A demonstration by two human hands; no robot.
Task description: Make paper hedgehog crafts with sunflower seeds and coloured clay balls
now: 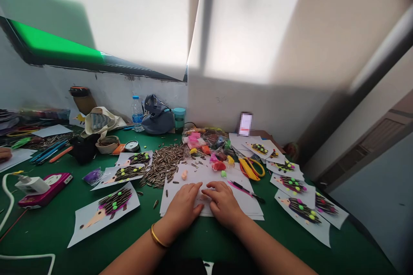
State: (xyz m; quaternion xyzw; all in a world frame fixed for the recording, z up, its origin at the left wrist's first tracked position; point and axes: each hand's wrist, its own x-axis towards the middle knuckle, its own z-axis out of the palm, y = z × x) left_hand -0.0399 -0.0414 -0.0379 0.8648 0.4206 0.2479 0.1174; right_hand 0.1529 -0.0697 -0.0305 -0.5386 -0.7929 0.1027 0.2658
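Observation:
My left hand [185, 203] rests on a stack of white paper [248, 212], fingers stretched out and thumb apart. Facing it, my right hand [224, 202] lies on the same sheets with its fingers loosely bent and apart. The fingertips of both hands almost meet; I see nothing held in either. Just beyond them are a small peach lump of clay [184, 175] and a green one [223, 174]. Beside my right hand lies a black pen [248, 190] across a pink stick. A heap of striped sunflower seeds [164, 161] spreads to the upper left of the paper.
Hedgehog pictures covered in seeds lie at left [106, 210] and right [303, 215]. Yellow scissors [251, 168], bagged coloured clay [206, 139] and a propped phone [245, 123] stand behind. A magenta power strip [45, 190] is far left, near another person's hand [4, 154].

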